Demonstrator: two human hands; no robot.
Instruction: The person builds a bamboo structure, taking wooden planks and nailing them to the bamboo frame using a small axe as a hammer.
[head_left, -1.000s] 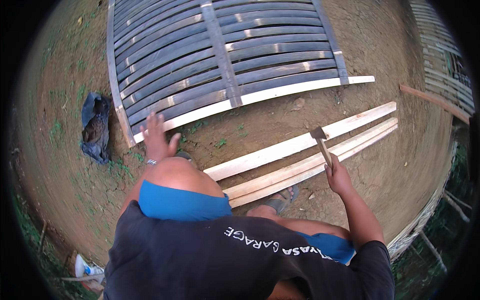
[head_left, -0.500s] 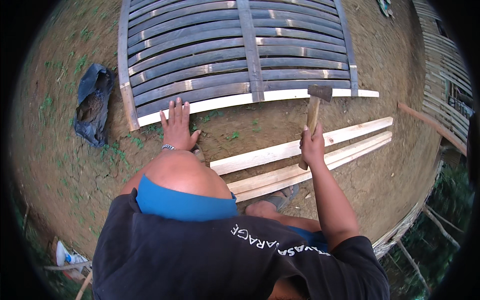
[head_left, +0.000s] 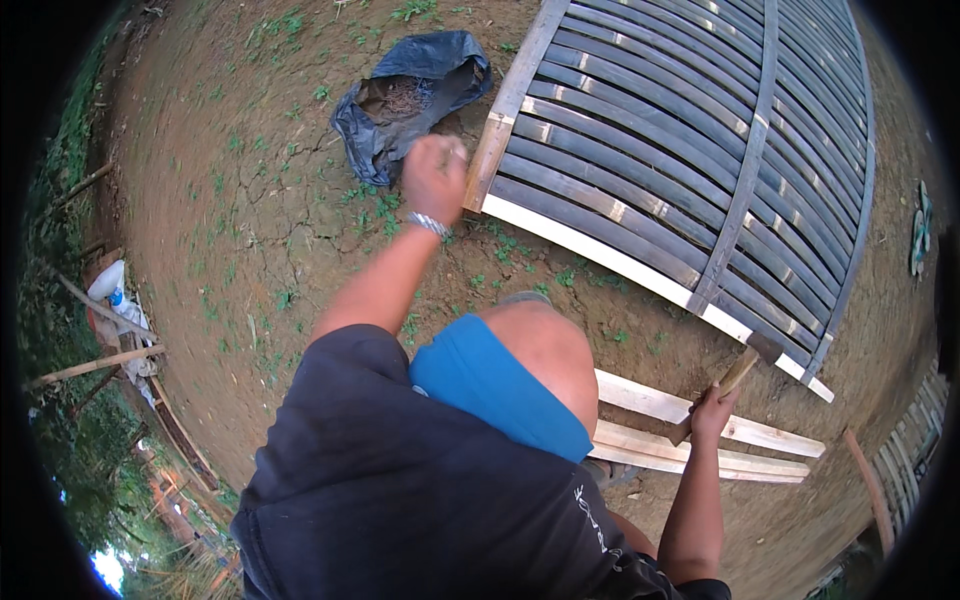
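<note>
My right hand (head_left: 713,412) is wrapped round the wooden handle of a hammer (head_left: 738,373). The hammer's dark metal head is by the pale wooden strip (head_left: 590,249) along the near edge of a slatted bamboo panel (head_left: 640,130). Off to the left, my left hand (head_left: 437,172) is beside the panel's corner and the near edge of a black plastic bag (head_left: 430,60). Motion smears its fingers, so I cannot make out whether they hold anything. Inside the gaping bag lies a heap of small thin brownish pieces, too small to name surely.
Pale sawn planks (head_left: 700,455) lie on the ground below my right hand, next to my bent knee (head_left: 545,350). Slippers (head_left: 921,230) lie beyond the panel at far right. A white sack (head_left: 115,295) and poles stand at the left edge.
My left hand has left the panel's white strip and moved left to the bag. The view has turned leftward. My right hand still grips the hammer.
</note>
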